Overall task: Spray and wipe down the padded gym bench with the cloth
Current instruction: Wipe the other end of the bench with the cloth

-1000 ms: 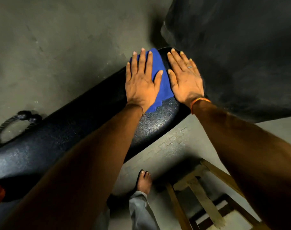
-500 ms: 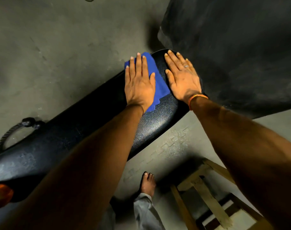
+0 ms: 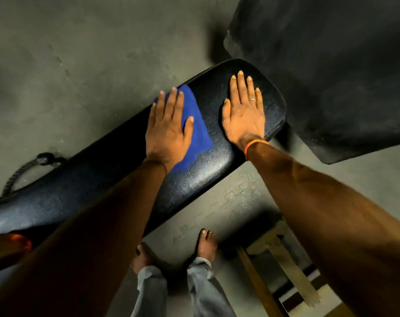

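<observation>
Blue cloth lies flat on the black padded gym bench under the spread left hand (not clenched), while the flat, empty right hand steadies the pad beside it; long, even, overlapping strokes would clean best.

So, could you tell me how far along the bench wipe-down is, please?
Done: the bench pad glistens wet near the cloth, so spraying looks finished there. In hand: the left hand presses the blue cloth flat on the pad; the right hand braces the end. Left: the long stretch toward the near-left.
</observation>
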Motion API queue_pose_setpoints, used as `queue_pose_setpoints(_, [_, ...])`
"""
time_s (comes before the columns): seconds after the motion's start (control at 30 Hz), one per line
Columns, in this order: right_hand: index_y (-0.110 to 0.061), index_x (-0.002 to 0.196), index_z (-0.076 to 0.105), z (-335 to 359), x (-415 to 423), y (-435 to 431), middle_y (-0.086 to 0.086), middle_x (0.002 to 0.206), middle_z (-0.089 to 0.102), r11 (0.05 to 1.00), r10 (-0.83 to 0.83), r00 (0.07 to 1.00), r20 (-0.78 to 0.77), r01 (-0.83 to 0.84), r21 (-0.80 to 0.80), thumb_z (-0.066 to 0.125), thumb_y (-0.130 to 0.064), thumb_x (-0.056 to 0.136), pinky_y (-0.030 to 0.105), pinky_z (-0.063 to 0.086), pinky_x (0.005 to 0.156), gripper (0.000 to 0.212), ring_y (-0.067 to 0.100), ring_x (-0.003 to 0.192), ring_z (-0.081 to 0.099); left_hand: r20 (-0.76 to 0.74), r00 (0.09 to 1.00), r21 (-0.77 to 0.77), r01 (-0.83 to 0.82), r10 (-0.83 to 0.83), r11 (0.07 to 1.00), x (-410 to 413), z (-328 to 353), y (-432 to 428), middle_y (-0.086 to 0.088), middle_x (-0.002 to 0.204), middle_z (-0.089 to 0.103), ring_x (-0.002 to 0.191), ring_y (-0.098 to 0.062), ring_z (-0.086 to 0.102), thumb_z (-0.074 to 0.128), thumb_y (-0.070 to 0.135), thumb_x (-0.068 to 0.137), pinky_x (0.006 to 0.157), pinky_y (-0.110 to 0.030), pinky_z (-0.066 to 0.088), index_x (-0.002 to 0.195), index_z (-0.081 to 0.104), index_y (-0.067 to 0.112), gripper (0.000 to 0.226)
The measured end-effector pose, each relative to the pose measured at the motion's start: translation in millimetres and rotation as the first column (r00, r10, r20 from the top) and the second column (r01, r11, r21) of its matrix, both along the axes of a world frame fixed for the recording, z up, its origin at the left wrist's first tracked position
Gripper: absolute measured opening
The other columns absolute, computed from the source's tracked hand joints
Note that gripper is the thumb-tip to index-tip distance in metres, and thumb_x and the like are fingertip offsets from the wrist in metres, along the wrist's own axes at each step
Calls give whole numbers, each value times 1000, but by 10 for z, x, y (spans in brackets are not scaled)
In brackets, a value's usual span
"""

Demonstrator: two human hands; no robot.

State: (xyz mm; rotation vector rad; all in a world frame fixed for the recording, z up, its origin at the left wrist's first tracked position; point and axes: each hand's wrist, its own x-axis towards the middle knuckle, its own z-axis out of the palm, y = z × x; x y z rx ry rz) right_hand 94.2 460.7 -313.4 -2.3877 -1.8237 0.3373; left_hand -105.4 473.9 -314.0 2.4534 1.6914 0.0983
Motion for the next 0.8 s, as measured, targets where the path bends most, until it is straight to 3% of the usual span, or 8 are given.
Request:
queue_pose_setpoints(0.13, [-14, 166, 14, 25, -21, -17, 5, 175, 8, 1000, 27, 1000, 16, -27, 2, 23, -35, 106, 44, 7, 132, 64, 24, 162, 5, 13, 982, 26, -190, 190, 981, 108, 57, -196, -14, 167, 23, 155, -35, 20, 24, 41, 108, 126, -49, 22, 160, 22, 7, 63])
queue_pose_setpoints(0.23, [-14, 166, 16, 71, -74, -81, 2, 175, 10, 992, 128, 992, -2, -128, 1, 27, -34, 106, 43, 10, 131, 63, 23, 162, 8, -81, 982, 5, -170, 170, 985, 7, 90, -725, -15, 170, 10, 157, -34, 10, 19, 36, 108, 128, -48, 15, 161, 14, 5, 62])
queue_pose_setpoints(0.4, [-14, 166, 15, 22, -269, -233, 2, 175, 9, 983, 185, 983, -6, -185, -4, 25, -37, 106, 42, 8, 132, 65, 23, 162, 8, -193, 976, -24, -111, 104, 994, -248, 119, -837, -21, 168, 14, 156, -39, 13, 19, 31, 97, 127, -50, 17, 159, 21, 3, 68])
queue_pose_setpoints(0.57, [-16, 166, 13, -12, -246, -213, 2, 175, 7, 980, 200, 980, 3, -200, 3, 24, -38, 107, 42, 7, 132, 64, 22, 162, 6, -16, 921, -19, -389, 388, 921, -108, 65, -219, -18, 164, 31, 152, -39, 26, 25, 41, 103, 124, -52, 23, 156, 32, 5, 65])
queue_pose_setpoints(0.8, [-15, 166, 14, 59, -277, -231, 3, 175, 8, 981, 193, 981, -11, -193, 2, 23, -37, 107, 43, 9, 132, 64, 23, 162, 7, -96, 989, -3, -110, 109, 994, -535, 152, -937, -14, 170, 14, 157, -32, 12, 27, 48, 106, 127, -47, 17, 162, 17, 8, 69])
